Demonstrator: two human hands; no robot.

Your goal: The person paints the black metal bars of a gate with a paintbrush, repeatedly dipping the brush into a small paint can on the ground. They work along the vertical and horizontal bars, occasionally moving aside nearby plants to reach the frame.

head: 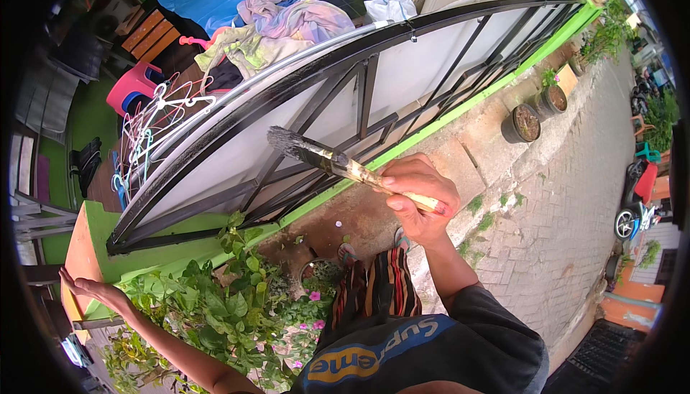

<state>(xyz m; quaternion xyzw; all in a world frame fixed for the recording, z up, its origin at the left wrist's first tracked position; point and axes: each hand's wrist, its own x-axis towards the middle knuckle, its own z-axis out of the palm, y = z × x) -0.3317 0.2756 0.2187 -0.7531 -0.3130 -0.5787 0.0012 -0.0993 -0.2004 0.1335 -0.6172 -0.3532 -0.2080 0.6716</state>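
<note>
My right hand (423,197) grips the wooden handle of a paintbrush (334,162), whose bristles are coated in black paint and point up to the left. Behind the brush stands a fence panel (372,97) with a black metal frame and pale sheeting. Its curved top rail (232,114) looks glossy black along part of its length. The brush tip appears in front of the panel; I cannot tell whether it touches. Far to the left, my left hand (94,289) rests with extended fingers against an orange and green pillar (86,248), holding nothing.
Leafy plants (215,302) with pink flowers grow close below my left arm. Plant pots (522,123) stand by the paved lane (560,178). Beyond the fence are clothes hangers (161,103), a heap of cloth (291,22) and a pink stool (132,87). A motorcycle (636,200) is parked across the lane.
</note>
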